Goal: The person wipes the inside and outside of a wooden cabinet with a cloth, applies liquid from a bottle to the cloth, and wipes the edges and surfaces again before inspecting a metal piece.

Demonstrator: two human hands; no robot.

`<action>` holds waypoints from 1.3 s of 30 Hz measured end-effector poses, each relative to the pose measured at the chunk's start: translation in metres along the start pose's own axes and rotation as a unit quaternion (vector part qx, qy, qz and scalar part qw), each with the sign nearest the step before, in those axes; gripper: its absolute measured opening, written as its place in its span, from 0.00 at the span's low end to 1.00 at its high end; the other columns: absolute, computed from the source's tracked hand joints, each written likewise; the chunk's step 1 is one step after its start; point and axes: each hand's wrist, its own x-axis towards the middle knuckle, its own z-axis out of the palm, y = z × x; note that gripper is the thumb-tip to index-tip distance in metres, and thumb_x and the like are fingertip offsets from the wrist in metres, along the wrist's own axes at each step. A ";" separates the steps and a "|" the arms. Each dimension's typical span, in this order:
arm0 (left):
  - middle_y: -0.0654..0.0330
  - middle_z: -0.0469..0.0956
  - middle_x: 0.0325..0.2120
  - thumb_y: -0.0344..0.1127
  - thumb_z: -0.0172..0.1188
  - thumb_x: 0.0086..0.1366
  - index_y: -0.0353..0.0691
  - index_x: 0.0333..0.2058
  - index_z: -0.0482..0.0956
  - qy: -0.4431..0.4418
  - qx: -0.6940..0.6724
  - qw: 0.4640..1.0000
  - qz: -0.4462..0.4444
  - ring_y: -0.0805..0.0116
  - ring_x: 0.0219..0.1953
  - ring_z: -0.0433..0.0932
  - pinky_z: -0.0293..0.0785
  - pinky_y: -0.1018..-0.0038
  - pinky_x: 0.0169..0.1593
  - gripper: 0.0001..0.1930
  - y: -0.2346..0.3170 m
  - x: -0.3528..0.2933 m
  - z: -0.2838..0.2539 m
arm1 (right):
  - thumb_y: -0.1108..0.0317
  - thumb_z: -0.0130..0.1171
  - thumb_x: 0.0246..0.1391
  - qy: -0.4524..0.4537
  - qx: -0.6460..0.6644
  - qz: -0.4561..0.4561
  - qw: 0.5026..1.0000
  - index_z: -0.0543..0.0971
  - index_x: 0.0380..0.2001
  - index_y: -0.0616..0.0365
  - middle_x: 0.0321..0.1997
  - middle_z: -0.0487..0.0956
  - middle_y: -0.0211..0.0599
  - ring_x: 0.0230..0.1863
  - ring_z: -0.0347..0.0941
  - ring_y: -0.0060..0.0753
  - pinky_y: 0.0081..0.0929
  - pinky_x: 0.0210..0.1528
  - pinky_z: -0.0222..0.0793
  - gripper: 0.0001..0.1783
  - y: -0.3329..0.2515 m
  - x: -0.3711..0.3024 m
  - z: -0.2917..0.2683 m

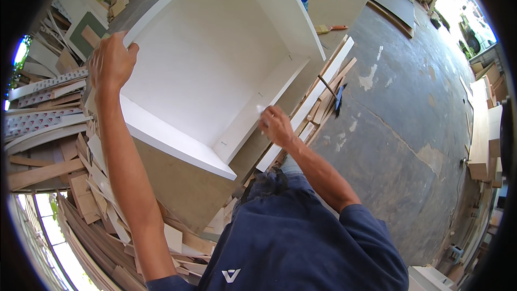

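Observation:
A large white cabinet carcass [199,54], an open box, lies tilted before me on a brown work surface [180,186]. Its inside faces up, and several small dark marks or fixings show along its right inner panel [269,86]. My left hand [112,60] is closed over the upper end of the box's left edge, thumb toward the inside. Close by the right panel, my right hand [277,126] has its fingers curled around something small and whitish [261,109], perhaps a crumpled cloth or paper; most of it is hidden by the fingers.
A paintbrush [338,27] with a reddish handle and a blue can [303,0] stand beyond the box's right side. Long wood strips [323,105] and a blue-headed broom [339,99] lie to the right. Scrap boards [48,175] pile up on the left; grey floor [398,113] stretches right.

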 end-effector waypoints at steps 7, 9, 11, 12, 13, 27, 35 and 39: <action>0.44 0.85 0.42 0.40 0.60 0.64 0.39 0.54 0.82 0.000 0.002 1.000 0.008 0.43 0.47 0.83 0.77 0.55 0.53 0.21 0.005 -0.003 -0.003 | 0.76 0.65 0.45 0.019 0.014 0.026 0.999 0.77 0.30 0.61 0.35 0.77 0.42 0.40 0.76 0.51 0.43 0.42 0.76 0.09 0.003 -0.003 0.000; 0.44 0.85 0.42 0.40 0.60 0.64 0.39 0.54 0.82 0.003 0.012 1.000 0.009 0.43 0.47 0.83 0.77 0.55 0.53 0.21 0.003 -0.003 -0.002 | 0.76 0.65 0.46 0.014 0.039 -0.010 0.999 0.77 0.31 0.62 0.35 0.78 0.43 0.40 0.76 0.53 0.45 0.41 0.75 0.08 -0.005 -0.006 0.006; 0.44 0.85 0.42 0.39 0.60 0.64 0.39 0.54 0.83 0.010 0.005 1.000 -0.003 0.44 0.47 0.83 0.77 0.55 0.53 0.21 0.003 -0.005 -0.003 | 0.77 0.66 0.45 0.023 0.027 0.037 0.999 0.77 0.31 0.62 0.35 0.78 0.43 0.40 0.76 0.51 0.43 0.42 0.75 0.09 0.000 0.002 -0.004; 0.44 0.85 0.42 0.39 0.60 0.64 0.39 0.54 0.83 0.008 0.003 1.000 -0.002 0.44 0.47 0.83 0.77 0.55 0.53 0.21 0.006 -0.006 -0.005 | 0.78 0.68 0.44 0.034 0.013 0.085 0.996 0.76 0.30 0.62 0.35 0.78 0.43 0.40 0.77 0.50 0.42 0.43 0.76 0.10 0.007 0.005 -0.008; 0.44 0.85 0.42 0.40 0.60 0.64 0.39 0.54 0.83 0.001 0.002 1.000 -0.003 0.44 0.48 0.83 0.77 0.55 0.54 0.21 0.011 -0.006 -0.009 | 0.78 0.68 0.44 0.053 -0.016 0.079 0.995 0.76 0.30 0.61 0.36 0.78 0.42 0.41 0.77 0.49 0.42 0.44 0.76 0.10 0.013 0.006 -0.007; 0.44 0.85 0.41 0.39 0.60 0.63 0.39 0.54 0.83 0.015 -0.016 1.000 -0.019 0.44 0.48 0.82 0.75 0.55 0.56 0.21 0.005 -0.015 -0.006 | 0.78 0.68 0.45 0.059 0.040 0.034 0.997 0.78 0.31 0.60 0.38 0.79 0.43 0.39 0.77 0.50 0.41 0.40 0.76 0.10 -0.003 -0.013 0.007; 0.45 0.85 0.42 0.39 0.60 0.63 0.40 0.51 0.84 0.039 -0.019 0.999 -0.017 0.43 0.48 0.82 0.76 0.55 0.54 0.20 0.007 -0.016 -0.006 | 0.77 0.66 0.55 0.194 -0.048 0.152 0.968 0.80 0.36 0.61 0.38 0.82 0.46 0.39 0.81 0.49 0.39 0.42 0.76 0.06 0.086 0.049 -0.048; 0.47 0.85 0.39 0.39 0.61 0.62 0.41 0.50 0.85 0.060 -0.019 0.998 -0.013 0.44 0.44 0.84 0.78 0.55 0.52 0.19 0.008 -0.021 -0.005 | 0.71 0.63 0.57 0.157 -0.130 0.124 0.971 0.81 0.41 0.61 0.43 0.81 0.46 0.47 0.77 0.52 0.45 0.51 0.72 0.09 0.096 0.079 -0.072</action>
